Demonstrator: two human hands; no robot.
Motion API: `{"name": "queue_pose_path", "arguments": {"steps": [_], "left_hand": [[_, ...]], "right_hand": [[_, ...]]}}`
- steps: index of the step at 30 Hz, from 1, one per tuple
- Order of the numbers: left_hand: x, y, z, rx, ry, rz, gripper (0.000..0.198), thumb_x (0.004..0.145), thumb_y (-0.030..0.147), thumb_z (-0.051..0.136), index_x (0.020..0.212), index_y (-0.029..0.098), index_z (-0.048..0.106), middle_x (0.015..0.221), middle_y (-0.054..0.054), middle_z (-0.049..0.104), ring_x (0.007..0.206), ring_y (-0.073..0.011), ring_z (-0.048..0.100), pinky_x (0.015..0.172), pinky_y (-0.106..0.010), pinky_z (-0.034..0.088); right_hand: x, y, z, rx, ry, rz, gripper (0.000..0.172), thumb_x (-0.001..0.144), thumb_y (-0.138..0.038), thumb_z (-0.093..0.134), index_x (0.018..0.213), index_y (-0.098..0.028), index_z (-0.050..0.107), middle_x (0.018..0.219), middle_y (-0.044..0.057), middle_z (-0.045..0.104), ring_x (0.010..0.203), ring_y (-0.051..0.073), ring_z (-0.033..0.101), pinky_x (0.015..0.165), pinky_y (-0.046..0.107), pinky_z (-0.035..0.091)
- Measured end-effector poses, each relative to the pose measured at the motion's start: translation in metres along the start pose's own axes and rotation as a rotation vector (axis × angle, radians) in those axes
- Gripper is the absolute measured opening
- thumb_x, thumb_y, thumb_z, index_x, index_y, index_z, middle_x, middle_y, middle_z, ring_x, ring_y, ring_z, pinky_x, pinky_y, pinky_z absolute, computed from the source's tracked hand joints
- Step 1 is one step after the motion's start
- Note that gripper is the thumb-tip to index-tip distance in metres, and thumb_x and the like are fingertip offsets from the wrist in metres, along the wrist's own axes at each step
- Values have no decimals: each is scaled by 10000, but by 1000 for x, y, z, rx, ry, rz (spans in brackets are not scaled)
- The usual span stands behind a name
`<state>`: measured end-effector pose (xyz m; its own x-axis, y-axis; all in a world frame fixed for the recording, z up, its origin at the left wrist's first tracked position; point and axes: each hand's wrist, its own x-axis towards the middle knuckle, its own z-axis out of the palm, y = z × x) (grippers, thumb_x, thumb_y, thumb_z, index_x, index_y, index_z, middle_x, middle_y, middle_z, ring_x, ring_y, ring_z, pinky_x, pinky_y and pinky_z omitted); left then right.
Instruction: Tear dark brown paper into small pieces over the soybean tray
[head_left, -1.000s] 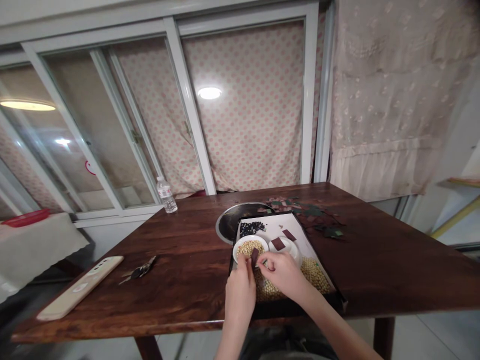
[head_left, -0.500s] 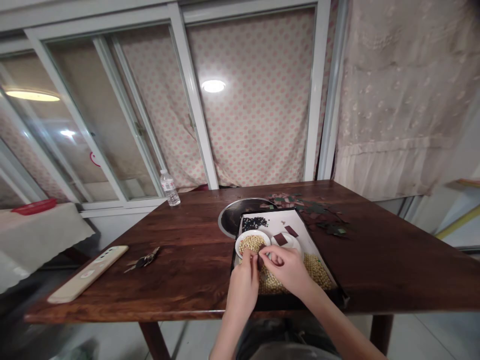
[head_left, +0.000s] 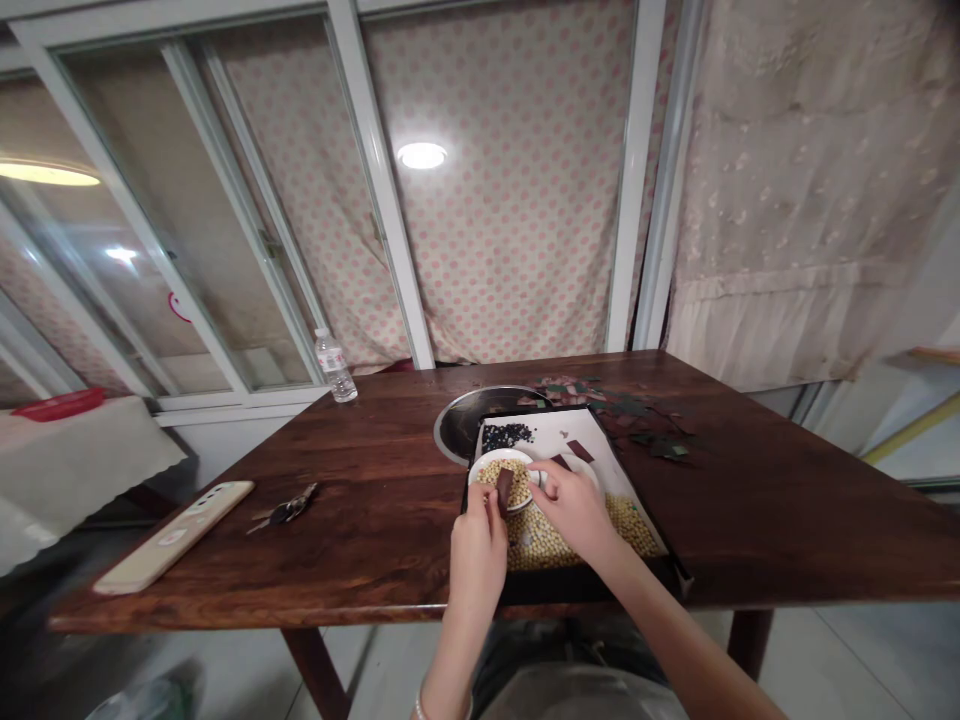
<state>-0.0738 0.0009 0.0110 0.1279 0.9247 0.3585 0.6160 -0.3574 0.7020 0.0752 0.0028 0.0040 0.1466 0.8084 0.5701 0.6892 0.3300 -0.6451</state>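
My left hand (head_left: 480,545) pinches a small dark brown rectangular piece (head_left: 505,487) between thumb and fingers, over the front of a white bowl (head_left: 474,478) of yellow beans. My right hand (head_left: 574,510) is at the bowl's right edge, thumb and index finger apart, with nothing visible between them. Partly hidden behind it is a white dish (head_left: 589,468) with another dark brown piece (head_left: 561,461). Loose yellow beans (head_left: 551,540) cover the near part of the black-edged tray (head_left: 600,430). Small black beans (head_left: 506,435) lie in its far left corner.
Behind the tray's left side is a round dark plate (head_left: 454,430). Green and reddish scraps (head_left: 637,415) are scattered at the back right. Keys (head_left: 289,508), a phone (head_left: 176,535) and a water bottle (head_left: 335,367) are on the table's left side.
My hands have moved apart. The brown piece, earlier between both hands' fingertips, now stays in my left hand, while my right fingers have opened by the bowl's edge. The view has shifted slightly.
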Motion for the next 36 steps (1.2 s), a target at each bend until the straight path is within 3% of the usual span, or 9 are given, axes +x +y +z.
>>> {"name": "queue_pose_path", "arguments": {"steps": [4,8,11,22,36], "left_hand": [[2,-2,0,11,23,-23,217,915,292,291,890,188,480,527,7,523,413,-153,489,465,-221,294],[2,-6,1,-13,20,-47,203,914,295,304,889,189,474,513,14,514,414,-153,490,471,-217,308],[2,-7,2,-15,34,-63,208,916,310,308,903,190,478,507,16,509,427,-158,504,476,-215,315],[0,-1,-1,-8,17,-46,228,922,296,296,919,178,491,538,2,536,430,-153,504,478,-216,322],[0,-1,-1,80,24,-5,243,922,257,301,924,170,528,577,-17,573,469,-167,536,499,-223,316]], "right_hand": [[-4,-3,-1,0,-137,-25,136,806,-219,500,850,-185,624,488,-57,467,459,95,419,492,209,283],[-10,-7,0,-29,-438,-114,80,728,-170,554,707,-189,629,495,-54,510,468,83,429,483,199,262],[-12,-5,2,-85,-545,-133,102,667,-137,581,688,-194,664,509,-44,548,477,83,442,477,201,245],[-10,-2,3,-166,-529,-67,165,671,-103,566,692,-191,704,589,-3,652,534,106,534,510,198,300],[-11,-8,-1,-196,-451,-98,185,677,-80,558,651,-209,688,531,-29,604,497,95,487,509,214,264]]}}
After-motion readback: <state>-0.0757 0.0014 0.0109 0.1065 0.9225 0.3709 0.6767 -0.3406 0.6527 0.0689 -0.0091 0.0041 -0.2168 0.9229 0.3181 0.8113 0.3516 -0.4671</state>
